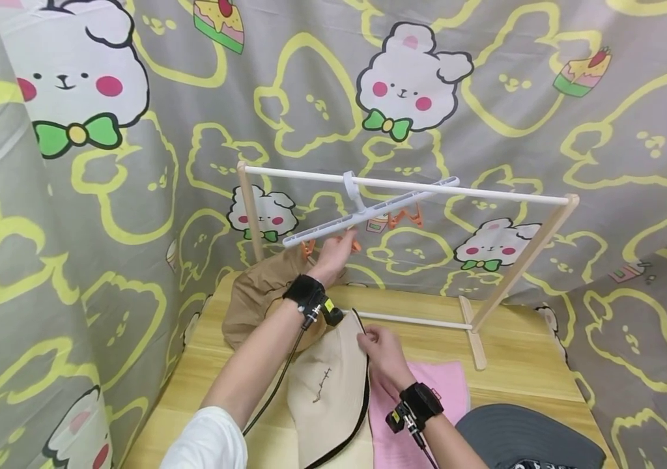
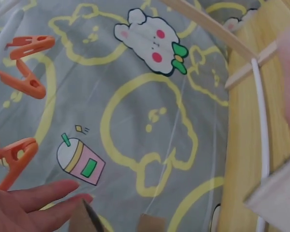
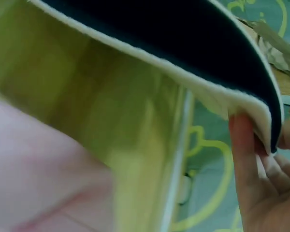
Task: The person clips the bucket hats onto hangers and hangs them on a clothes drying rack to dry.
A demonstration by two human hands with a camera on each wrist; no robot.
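Observation:
A white hanger (image 1: 368,212) with orange clips hangs by its hook from the rack's top bar. My left hand (image 1: 333,257) is raised just under the hanger. In the left wrist view, its thumb and fingers lie on either side of an orange clip (image 2: 17,157), apparently pinching it, with two fingers stretched out past it. Lower down, my right hand (image 1: 389,352) pinches the edge of a beige bucket hat (image 1: 333,384) with dark lining and small dark lettering. The right wrist view shows the hat's brim (image 3: 251,104) between thumb and fingers.
A brown hat (image 1: 257,299) lies at the left, partly behind my left arm. A pink cloth (image 1: 447,384) and a dark grey cap (image 1: 527,430) are at the front right. The rack's wooden post (image 1: 524,260) stands on the wooden table (image 1: 521,352), before a patterned curtain (image 1: 310,98).

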